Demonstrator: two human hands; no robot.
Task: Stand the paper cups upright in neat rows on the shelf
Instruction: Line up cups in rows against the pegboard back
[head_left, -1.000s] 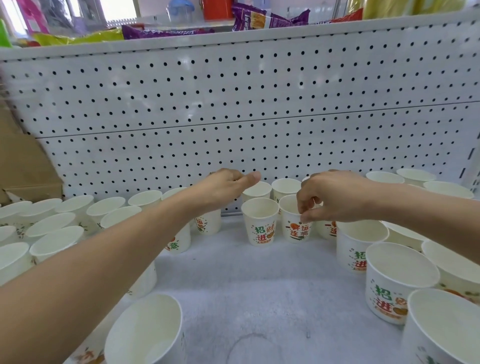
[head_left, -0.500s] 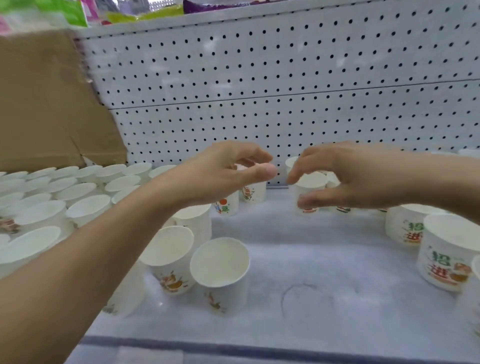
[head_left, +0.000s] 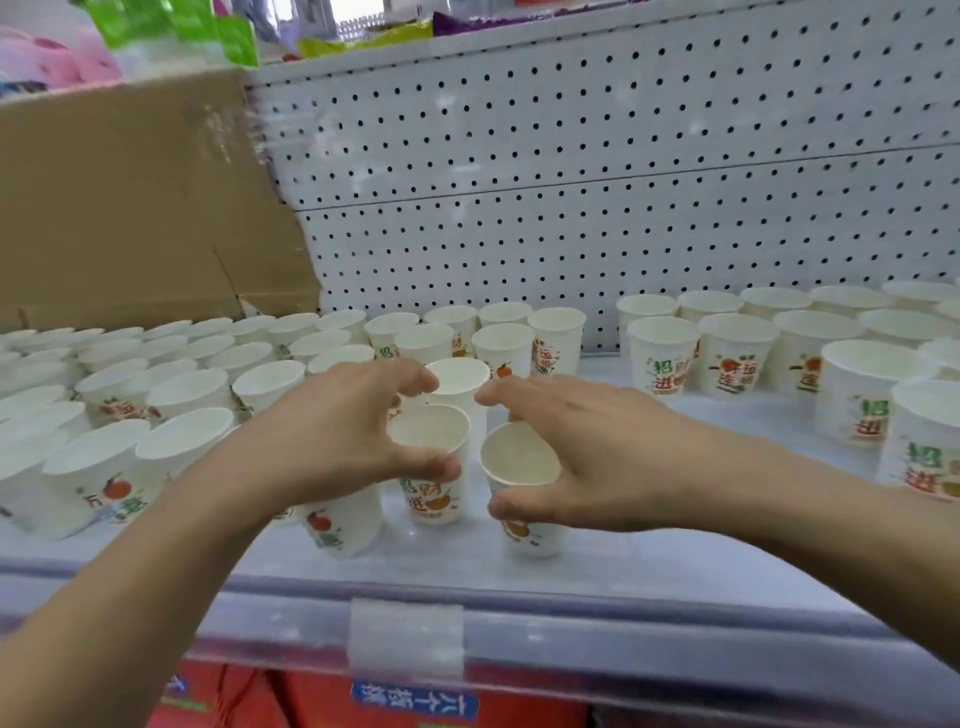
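Observation:
Many white paper cups with red and green print stand upright on the white shelf. My left hand curls round one cup near the front edge, its thumb on the near rim and its fingers over the far side. Right beside it, my right hand curls round a second cup, with the thumb against its front wall. A third cup stands just behind these two, between my fingertips.
Dense rows of cups fill the shelf's left side, and another group stands at the back right. A cardboard box leans at the back left. The pegboard wall closes the back. A clear price rail edges the front.
The view has pulled back and down. Both hands came from the back of the shelf toward the front edge and now curl round two cups there.

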